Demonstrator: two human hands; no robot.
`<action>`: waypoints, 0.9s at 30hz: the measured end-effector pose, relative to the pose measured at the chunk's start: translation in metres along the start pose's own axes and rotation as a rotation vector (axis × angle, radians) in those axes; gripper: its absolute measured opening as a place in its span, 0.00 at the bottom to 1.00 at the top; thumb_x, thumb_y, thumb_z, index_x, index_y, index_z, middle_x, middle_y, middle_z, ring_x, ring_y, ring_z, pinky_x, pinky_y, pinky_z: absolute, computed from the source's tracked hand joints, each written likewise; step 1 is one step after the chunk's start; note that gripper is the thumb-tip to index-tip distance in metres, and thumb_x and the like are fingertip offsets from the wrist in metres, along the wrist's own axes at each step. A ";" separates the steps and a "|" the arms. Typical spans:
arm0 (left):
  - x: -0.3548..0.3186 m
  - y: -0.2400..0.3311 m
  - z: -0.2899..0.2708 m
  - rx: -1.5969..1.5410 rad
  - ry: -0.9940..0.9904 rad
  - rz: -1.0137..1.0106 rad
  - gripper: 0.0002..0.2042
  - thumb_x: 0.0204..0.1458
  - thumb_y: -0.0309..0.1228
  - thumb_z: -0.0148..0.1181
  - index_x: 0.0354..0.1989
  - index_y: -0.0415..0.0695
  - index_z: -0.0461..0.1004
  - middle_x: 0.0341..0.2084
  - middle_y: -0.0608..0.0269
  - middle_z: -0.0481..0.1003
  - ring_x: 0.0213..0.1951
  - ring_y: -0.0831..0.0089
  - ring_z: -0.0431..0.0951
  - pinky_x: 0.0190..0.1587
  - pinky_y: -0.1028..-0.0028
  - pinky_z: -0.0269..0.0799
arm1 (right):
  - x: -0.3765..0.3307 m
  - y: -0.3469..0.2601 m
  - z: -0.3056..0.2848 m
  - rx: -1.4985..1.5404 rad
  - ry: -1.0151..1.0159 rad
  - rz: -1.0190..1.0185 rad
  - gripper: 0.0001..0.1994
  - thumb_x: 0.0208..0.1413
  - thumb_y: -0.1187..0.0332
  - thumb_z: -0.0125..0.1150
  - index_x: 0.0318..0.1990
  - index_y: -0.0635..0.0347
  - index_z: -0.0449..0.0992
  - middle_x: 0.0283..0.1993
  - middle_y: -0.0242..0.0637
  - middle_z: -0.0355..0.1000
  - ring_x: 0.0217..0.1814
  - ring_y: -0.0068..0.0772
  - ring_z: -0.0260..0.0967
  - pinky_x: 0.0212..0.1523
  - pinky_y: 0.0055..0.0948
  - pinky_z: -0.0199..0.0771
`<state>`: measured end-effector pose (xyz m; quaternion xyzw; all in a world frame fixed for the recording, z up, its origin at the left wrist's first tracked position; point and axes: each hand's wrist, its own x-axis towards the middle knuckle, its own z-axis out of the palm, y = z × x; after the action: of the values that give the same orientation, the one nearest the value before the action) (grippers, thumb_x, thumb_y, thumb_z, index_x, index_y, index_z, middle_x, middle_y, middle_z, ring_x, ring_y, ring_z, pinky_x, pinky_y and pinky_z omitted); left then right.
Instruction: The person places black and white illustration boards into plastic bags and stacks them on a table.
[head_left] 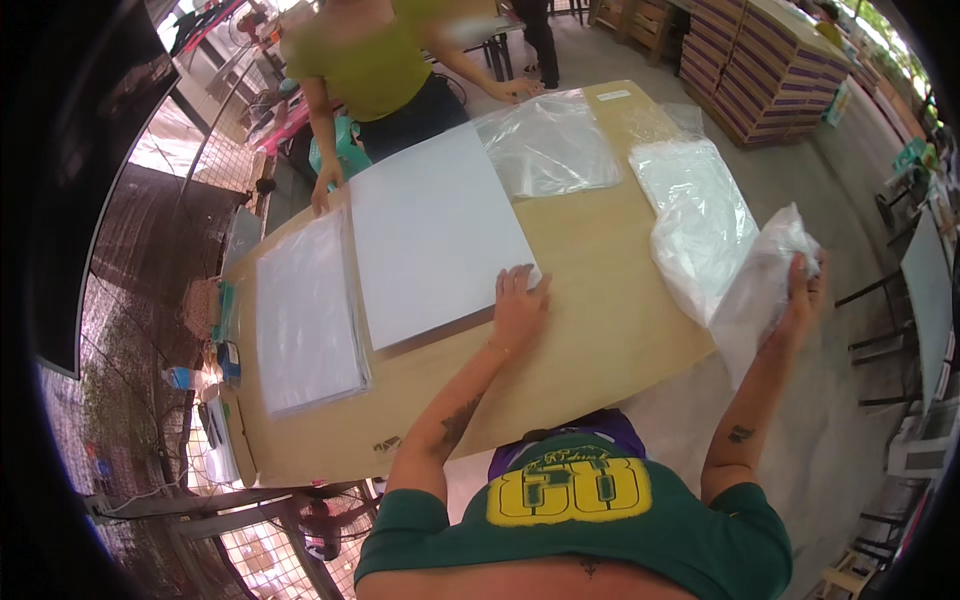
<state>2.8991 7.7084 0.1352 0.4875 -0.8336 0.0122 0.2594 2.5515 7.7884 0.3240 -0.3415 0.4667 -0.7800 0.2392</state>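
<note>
Just past the bench's point(590, 260) near right corner, a crumpled clear plastic bag point(755, 295) hangs bunched in the right hand point(803, 295), fingers closed on it. Left hand's point(522, 300) on the near right corner of a big white board point(435, 230); can't tell if those fingers are gripping or just resting. More clear bags point(690, 180) lie along the right edge, and a co-worker's point(385, 95) at the far edge.

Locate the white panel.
In the head view, the white panel lies left of centre on the table, its near right corner at the left hand.
</note>
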 end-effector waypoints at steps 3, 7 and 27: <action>0.017 -0.019 -0.001 0.096 -0.052 0.066 0.16 0.46 0.36 0.61 0.46 0.55 0.75 0.53 0.53 0.64 0.59 0.55 0.59 0.63 0.45 0.47 | -0.015 0.005 0.010 0.011 -0.062 0.057 0.12 0.57 0.68 0.58 0.47 0.61 0.68 0.42 0.34 0.71 0.42 0.22 0.69 0.44 0.23 0.71; 0.032 -0.034 -0.013 0.098 -0.258 0.123 0.14 0.48 0.39 0.61 0.45 0.57 0.77 0.53 0.56 0.65 0.59 0.58 0.60 0.64 0.44 0.44 | -0.023 0.009 0.015 0.046 -0.011 0.117 0.13 0.57 0.67 0.59 0.46 0.60 0.68 0.42 0.33 0.71 0.42 0.22 0.69 0.43 0.23 0.70; 0.026 -0.150 -0.213 0.292 0.811 -0.394 0.08 0.56 0.30 0.54 0.37 0.38 0.76 0.35 0.51 0.75 0.39 0.54 0.73 0.45 0.60 0.66 | -0.043 0.026 0.021 0.154 -0.014 0.268 0.15 0.58 0.67 0.56 0.51 0.60 0.67 0.44 0.35 0.71 0.44 0.25 0.70 0.43 0.27 0.73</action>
<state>3.1017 7.6667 0.2959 0.6238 -0.5462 0.2690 0.4901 2.5968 7.7948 0.2943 -0.2620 0.4455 -0.7720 0.3699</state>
